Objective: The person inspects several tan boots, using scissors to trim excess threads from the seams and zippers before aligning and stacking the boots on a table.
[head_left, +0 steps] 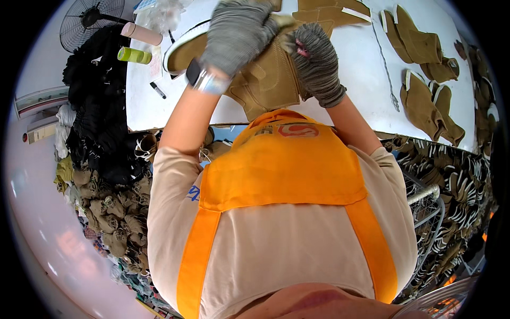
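A brown suede-like boot with pale stitching lies across the table's near edge, right in front of my chest. Part of a brown piece with a white edge shows at the left, under my wrist. My left hand, in a grey knit glove, is wrapped over the boot from above; motion softens its outline and its fingertips are partly covered. Gloved alike, my right hand has curled fingers closed at the boot's right side, with a pink fingertip showing. A fuzzy tan edge shows between both hands.
Brown boots lie in pairs on the white table at right, beside a thin cord. At left are a pink bottle, a green can, a marker and a fan. Heaped boots stand at lower right.
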The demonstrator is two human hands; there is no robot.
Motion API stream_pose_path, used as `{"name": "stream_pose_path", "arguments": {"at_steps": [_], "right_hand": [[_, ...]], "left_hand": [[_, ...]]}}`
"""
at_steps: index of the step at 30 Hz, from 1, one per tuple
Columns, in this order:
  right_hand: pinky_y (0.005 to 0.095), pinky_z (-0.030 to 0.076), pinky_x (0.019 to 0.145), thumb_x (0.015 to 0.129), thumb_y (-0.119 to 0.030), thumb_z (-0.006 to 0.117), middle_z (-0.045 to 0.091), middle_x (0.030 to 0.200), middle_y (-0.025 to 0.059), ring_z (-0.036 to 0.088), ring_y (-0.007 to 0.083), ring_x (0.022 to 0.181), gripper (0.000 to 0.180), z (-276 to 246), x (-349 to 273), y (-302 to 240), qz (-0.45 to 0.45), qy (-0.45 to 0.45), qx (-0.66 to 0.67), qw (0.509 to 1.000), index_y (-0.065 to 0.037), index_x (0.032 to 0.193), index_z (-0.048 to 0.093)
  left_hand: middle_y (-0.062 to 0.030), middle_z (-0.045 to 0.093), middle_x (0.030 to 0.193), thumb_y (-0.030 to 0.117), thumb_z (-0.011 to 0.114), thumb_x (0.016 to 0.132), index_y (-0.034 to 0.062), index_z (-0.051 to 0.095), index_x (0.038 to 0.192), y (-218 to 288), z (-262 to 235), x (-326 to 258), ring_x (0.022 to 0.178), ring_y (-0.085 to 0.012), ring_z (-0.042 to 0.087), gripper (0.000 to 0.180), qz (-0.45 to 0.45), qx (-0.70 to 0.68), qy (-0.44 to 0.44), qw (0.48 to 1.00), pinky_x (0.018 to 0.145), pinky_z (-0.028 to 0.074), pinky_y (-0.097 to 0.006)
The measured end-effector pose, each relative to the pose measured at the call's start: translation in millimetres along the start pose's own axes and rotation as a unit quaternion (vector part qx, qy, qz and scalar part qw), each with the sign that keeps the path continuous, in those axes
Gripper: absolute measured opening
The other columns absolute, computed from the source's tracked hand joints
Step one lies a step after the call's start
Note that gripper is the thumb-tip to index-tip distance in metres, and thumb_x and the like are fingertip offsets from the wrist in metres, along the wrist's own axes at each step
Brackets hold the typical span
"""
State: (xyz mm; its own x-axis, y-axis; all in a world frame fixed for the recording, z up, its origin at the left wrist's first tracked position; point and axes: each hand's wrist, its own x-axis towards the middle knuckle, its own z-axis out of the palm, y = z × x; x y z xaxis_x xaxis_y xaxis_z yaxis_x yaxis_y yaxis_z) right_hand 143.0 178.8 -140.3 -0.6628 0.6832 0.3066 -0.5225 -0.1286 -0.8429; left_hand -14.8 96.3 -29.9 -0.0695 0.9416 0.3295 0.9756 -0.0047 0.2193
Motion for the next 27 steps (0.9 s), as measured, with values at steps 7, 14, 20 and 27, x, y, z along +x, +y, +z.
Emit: {"name": "stream_pose_path", "arguments": {"at_steps": [7, 14, 20, 27], "right_hand": [[0.034, 0.05, 0.09, 0.081, 0.001, 0.066, 0.063, 0.102, 0.0087, 0.062, 0.0263, 0.098, 0.025, 1.8, -30.6, -38.1, -0.199, -0.223, -0.427, 0.853, -0.006, 0.104, 0.058], [0.0367, 0.049, 0.086, 0.085, -0.008, 0.065, 0.064, 0.101, 0.0127, 0.062, 0.0312, 0.093, 0.016, -54.4, -40.8, -21.6, -0.046, -0.025, -0.41, 0.91, -0.005, 0.101, 0.063], [0.0412, 0.047, 0.092, 0.087, -0.038, 0.063, 0.06, 0.116, 0.0186, 0.06, 0.0354, 0.104, 0.046, -239.8, -77.1, 62.2, 0.25, 0.153, -0.68, 0.672, -0.01, 0.123, 0.059], [0.0407, 0.043, 0.098, 0.084, -0.042, 0.068, 0.056, 0.127, 0.0158, 0.054, 0.0318, 0.117, 0.057, -162.7, -54.9, 24.7, 0.163, 0.13, -0.72, 0.662, -0.013, 0.131, 0.054]], "left_hand": [[-0.0107, 0.068, 0.086, 0.043, 0.059, 0.091, 0.0065, 0.07, 0.095, -45.2, 18.2, 6.2, 0.071, -0.0258, 0.063, 0.039, -0.034, 0.012, 0.121, 0.992, 0.072, 0.051, -0.035], [-0.0035, 0.056, 0.068, 0.03, 0.062, 0.093, 0.0038, 0.062, 0.079, -60.5, 5.2, 1.2, 0.065, -0.0135, 0.049, 0.03, -0.112, -0.273, 0.161, 0.942, 0.063, 0.042, -0.03], [0.0024, 0.048, 0.066, 0.034, 0.062, 0.093, 0.0063, 0.056, 0.073, -74.4, 7.6, -3.4, 0.065, -0.0087, 0.041, 0.035, -0.142, -0.339, 0.183, 0.912, 0.061, 0.038, -0.027], [0.0016, 0.052, 0.067, 0.039, 0.063, 0.091, 0.0053, 0.059, 0.076, -69.3, 6.2, -8.1, 0.067, -0.0092, 0.044, 0.037, -0.144, -0.327, 0.168, 0.919, 0.063, 0.041, -0.027]]}}
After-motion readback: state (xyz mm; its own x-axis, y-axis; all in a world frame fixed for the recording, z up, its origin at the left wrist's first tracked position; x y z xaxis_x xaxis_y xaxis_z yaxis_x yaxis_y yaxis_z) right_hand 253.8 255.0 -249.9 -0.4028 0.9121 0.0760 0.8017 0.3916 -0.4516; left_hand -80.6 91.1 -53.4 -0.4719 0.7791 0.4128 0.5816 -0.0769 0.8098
